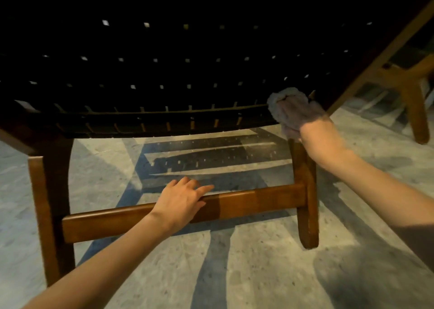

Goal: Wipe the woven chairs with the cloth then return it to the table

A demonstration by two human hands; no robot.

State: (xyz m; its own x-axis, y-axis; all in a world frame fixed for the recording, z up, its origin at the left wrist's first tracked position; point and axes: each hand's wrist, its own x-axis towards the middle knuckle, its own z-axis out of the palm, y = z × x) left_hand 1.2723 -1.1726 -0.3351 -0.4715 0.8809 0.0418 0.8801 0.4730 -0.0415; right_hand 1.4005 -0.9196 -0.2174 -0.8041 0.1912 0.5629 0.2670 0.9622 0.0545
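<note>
Head view, looking low at the underside of a chair: my right hand (pixel 303 116) is closed over the cloth (pixel 279 102), a pale fluffy rag bunched under my palm, and I press it against the right end of the woven chair (pixel 164 74), where the dark strapping wraps the lower rail just above the right wooden leg (pixel 305 191). Part of the cloth sticks out above and to the left of my fingers, and some hangs below my wrist. My left hand (pixel 183 200) holds nothing; its palm lies flat on the wooden crossbar (pixel 258 200) that joins the two legs, with loosely spread fingers reaching over the bar's top edge near its middle. The left leg (pixel 47 203) stands at the crossbar's other end. A second wooden chair frame (pixel 408 92) stands near the right edge, on the speckled floor (pixel 270 261), which is striped with light and shadow.
</note>
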